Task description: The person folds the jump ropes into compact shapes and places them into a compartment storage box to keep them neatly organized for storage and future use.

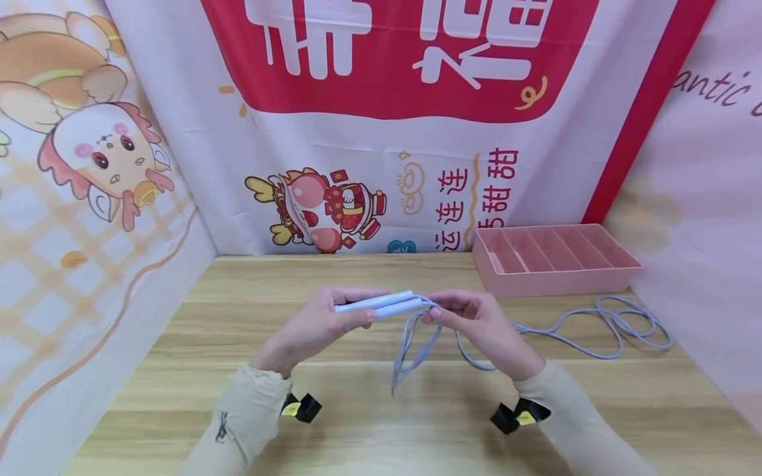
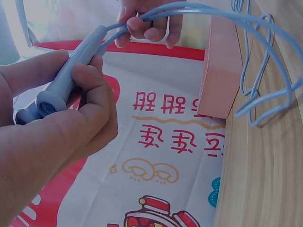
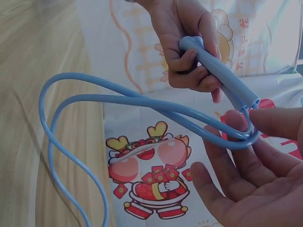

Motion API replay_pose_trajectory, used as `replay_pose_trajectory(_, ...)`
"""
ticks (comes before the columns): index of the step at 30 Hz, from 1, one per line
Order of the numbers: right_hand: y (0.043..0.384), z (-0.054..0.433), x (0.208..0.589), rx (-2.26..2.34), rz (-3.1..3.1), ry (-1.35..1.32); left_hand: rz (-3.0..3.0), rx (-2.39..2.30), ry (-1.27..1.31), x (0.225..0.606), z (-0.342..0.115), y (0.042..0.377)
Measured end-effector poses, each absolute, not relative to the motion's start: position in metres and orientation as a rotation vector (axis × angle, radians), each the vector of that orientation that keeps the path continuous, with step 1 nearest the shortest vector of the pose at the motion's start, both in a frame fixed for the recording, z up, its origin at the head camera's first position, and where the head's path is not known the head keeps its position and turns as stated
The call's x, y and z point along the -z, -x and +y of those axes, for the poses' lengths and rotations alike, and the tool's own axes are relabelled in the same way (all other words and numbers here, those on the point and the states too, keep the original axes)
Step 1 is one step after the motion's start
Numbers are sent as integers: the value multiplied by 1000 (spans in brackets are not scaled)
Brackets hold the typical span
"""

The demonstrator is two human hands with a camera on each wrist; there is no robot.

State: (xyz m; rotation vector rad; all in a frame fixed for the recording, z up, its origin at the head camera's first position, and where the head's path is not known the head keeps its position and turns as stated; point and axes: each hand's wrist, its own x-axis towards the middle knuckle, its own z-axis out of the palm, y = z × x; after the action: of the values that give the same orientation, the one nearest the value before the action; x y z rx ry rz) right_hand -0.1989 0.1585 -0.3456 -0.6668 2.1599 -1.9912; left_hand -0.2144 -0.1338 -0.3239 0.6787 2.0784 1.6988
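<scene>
A light blue jump rope is held up over the table. My left hand (image 1: pixel 315 328) grips its two handles (image 1: pixel 381 305) side by side, thumb along one of them. My right hand (image 1: pixel 479 322) pinches the cord (image 3: pixel 165 108) close to where it leaves the handle ends, between thumb and fingers. Below the right hand hang doubled loops of cord (image 1: pixel 407 371). In the left wrist view, the flared handle ends (image 2: pixel 53 100) point back toward the left palm.
The rope's remaining cord (image 1: pixel 613 324) lies in loose loops on the right of the wooden table (image 1: pixel 238 396). A pink divided box (image 1: pixel 559 281) stands at the back right. Printed cloth (image 1: pixel 381 145) hangs behind and along both sides.
</scene>
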Motion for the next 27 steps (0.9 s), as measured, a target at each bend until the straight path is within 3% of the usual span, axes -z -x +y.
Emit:
replay_pose_trajectory(14,194,155,346,1930,2403,834,1893,-1578,-677,331,-122,211)
replay_pose_trajectory(27,209,162,343,1834,2526,1019,1967,-1588,-694,328,-127,210)
